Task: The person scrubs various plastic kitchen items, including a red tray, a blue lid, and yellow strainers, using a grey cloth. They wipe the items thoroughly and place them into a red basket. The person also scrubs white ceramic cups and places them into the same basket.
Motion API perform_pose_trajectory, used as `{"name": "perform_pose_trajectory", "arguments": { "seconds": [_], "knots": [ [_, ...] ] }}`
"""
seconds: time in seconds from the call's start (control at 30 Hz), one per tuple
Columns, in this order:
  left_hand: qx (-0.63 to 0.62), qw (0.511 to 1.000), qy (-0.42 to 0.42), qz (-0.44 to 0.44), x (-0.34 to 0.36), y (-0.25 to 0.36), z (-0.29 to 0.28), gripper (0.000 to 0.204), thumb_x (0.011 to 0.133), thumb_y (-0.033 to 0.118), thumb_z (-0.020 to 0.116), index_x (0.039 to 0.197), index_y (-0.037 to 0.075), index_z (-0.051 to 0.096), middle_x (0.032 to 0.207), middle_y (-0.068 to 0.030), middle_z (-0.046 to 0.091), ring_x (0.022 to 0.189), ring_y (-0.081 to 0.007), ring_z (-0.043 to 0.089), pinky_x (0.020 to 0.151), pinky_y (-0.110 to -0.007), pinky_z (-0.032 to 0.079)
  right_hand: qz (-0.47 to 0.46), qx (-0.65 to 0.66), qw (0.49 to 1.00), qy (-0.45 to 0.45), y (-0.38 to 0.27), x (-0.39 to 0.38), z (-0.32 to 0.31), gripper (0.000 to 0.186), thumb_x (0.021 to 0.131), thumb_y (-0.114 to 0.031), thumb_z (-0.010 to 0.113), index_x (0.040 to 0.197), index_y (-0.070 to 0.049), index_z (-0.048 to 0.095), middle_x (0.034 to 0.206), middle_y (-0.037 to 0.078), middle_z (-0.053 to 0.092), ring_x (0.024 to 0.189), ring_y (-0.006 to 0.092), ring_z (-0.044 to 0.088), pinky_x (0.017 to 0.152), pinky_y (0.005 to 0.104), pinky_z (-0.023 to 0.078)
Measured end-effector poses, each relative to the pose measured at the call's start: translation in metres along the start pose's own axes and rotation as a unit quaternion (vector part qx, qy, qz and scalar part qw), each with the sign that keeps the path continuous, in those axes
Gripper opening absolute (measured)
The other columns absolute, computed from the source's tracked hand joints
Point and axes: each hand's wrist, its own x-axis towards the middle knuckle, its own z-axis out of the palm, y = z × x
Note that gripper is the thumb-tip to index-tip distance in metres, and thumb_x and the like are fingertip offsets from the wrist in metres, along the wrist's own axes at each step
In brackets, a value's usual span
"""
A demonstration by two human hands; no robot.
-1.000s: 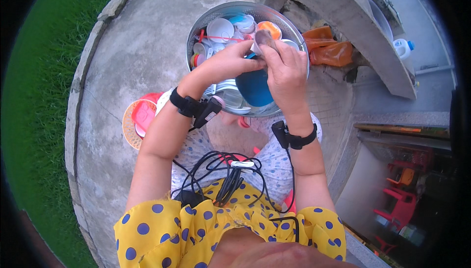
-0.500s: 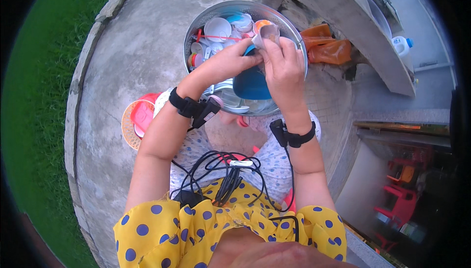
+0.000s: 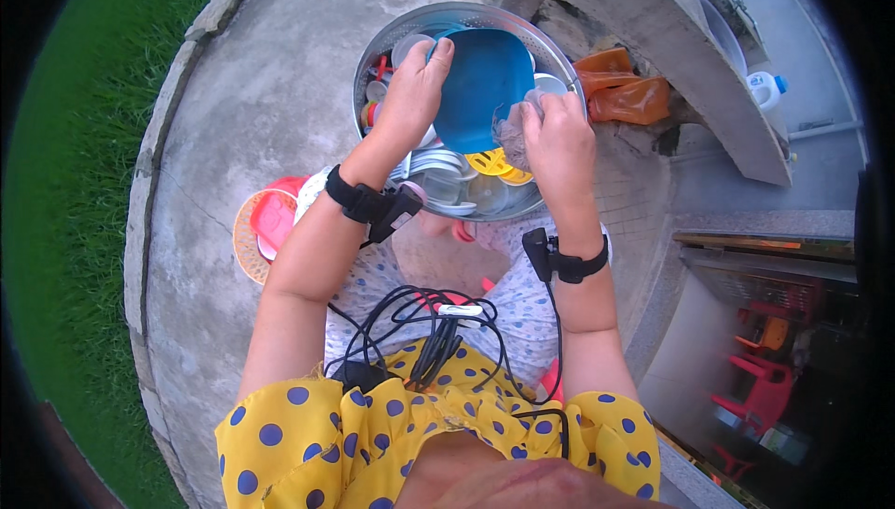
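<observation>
Blue container (image 3: 483,80) gripped in L hand (image 3: 418,89), R hand (image 3: 561,144) clutching greyish cloth (image 3: 510,136); jug label (image 3: 763,92) illegible.

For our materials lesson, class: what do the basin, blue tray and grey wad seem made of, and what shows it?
Basin: probably metal; silvery sheen, perforated wall. Blue tray: likely plastic; smooth, evenly coloured. Grey wad: perhaps cloth or mesh; dull, crumpled in the right hand, too blurred to settle.
</observation>
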Motion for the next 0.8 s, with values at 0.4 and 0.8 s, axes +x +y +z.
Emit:
{"name": "perform_pose_trajectory", "arguments": {
  "seconds": [0.4,0.8],
  "knots": [
    [-0.104,0.987,-0.104,-0.061,-0.002,0.011,0.002,0.054,0.101,0.046,0.049,0.130,0.001,0.055,0.117,-0.0068,0.063,0.101,-0.0143,0.062,0.083,-0.027,0.051,-0.194,0.086,0.976,-0.052,-0.002,-0.001,0.021,0.085,0.091,-0.071,0.038,0.138,0.000,0.048,0.129,0.018,0.049,0.125,0.0345,0.041,0.104,0.0509,0.027],
    [-0.232,0.963,-0.106,-0.091,0.001,0.018,-0.010,0.056,0.101,0.052,0.045,0.121,0.001,0.058,0.109,-0.0139,0.068,0.094,-0.0209,0.069,0.079,-0.032,0.058,-0.236,0.181,0.944,-0.142,-0.022,-0.008,0.002,0.058,0.071,-0.023,0.082,0.122,-0.007,0.059,0.118,0.011,0.056,0.110,0.0290,0.051,0.094,0.0404,0.037]
  ]
}}
